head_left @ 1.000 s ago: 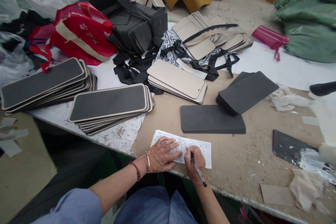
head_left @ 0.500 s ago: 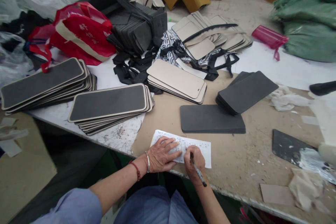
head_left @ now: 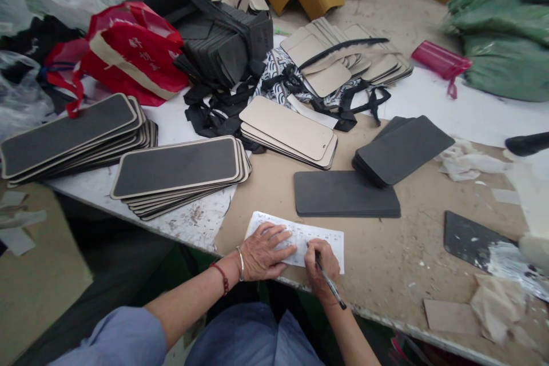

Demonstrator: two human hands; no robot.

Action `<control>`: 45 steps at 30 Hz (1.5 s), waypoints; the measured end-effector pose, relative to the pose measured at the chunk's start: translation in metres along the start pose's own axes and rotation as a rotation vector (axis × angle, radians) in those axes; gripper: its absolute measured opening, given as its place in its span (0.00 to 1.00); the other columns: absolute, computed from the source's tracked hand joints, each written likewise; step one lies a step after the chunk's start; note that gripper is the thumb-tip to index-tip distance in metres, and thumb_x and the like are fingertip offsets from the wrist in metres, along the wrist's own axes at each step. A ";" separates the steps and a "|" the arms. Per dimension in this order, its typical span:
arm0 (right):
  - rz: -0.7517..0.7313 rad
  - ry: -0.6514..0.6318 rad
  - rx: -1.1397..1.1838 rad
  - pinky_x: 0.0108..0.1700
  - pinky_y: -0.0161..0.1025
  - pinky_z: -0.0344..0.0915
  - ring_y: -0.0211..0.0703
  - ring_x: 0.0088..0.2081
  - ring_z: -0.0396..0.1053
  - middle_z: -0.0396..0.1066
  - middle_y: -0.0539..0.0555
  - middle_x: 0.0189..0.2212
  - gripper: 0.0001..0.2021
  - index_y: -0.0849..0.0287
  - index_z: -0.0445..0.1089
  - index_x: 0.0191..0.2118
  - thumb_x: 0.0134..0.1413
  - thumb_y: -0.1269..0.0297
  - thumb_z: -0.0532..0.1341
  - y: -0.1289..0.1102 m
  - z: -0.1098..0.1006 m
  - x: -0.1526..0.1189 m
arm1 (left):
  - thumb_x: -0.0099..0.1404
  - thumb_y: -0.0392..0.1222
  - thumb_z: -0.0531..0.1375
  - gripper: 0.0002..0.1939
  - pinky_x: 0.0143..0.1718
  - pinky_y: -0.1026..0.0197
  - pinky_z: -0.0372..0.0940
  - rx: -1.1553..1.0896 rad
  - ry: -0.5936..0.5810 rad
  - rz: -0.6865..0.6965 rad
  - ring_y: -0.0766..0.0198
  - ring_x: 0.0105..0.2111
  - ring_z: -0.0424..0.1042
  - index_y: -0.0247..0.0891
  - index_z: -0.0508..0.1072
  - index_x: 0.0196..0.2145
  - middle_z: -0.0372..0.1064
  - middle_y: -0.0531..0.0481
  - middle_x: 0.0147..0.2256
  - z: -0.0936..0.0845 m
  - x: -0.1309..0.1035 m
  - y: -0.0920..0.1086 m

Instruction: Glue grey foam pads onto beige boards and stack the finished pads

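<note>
A white slip of paper (head_left: 278,224) with printed and handwritten marks lies at the table's front edge. My left hand (head_left: 266,251) rests flat on it, fingers spread, with a silver bangle and a red bead bracelet at the wrist. Held in my right hand (head_left: 321,269) is a pen (head_left: 331,285), its tip at the paper and its back end pointing down toward my forearm. Just beyond the paper sits a low stack of dark grey panels (head_left: 347,194), with a second dark stack (head_left: 405,148) partly overlapping it.
To the left are two fanned stacks of dark panels with beige borders (head_left: 175,168) (head_left: 71,134). Beige panels (head_left: 289,126) lie behind the paper. Further back stand a red bag (head_left: 137,54) and a black bundle (head_left: 227,40). A glue-smeared board (head_left: 472,240) is at right.
My right hand has slid slightly right along the paper with the pen. The left hand stays in place on the slip.
</note>
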State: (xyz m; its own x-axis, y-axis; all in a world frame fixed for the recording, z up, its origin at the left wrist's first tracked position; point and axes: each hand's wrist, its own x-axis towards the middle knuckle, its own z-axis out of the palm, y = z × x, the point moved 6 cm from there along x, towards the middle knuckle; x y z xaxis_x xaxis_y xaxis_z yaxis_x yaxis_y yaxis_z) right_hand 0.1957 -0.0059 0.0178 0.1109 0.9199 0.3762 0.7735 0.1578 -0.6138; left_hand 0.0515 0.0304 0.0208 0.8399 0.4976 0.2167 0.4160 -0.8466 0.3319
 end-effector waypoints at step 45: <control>-0.042 -0.014 -0.027 0.32 0.35 0.63 0.39 0.30 0.63 0.62 0.50 0.26 0.05 0.56 0.58 0.31 0.55 0.72 0.50 -0.002 0.005 0.000 | 0.59 0.48 0.53 0.19 0.53 0.50 0.49 0.000 0.010 0.005 0.55 0.52 0.57 0.45 0.64 0.49 0.64 0.47 0.49 0.000 0.000 0.000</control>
State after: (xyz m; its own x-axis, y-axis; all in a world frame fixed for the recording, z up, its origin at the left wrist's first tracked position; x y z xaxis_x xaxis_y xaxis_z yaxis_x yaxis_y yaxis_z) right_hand 0.1910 -0.0047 0.0158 0.0688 0.9176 0.3915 0.7937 0.1874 -0.5788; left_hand 0.0518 0.0302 0.0212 0.8385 0.4954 0.2271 0.4121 -0.8490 0.3306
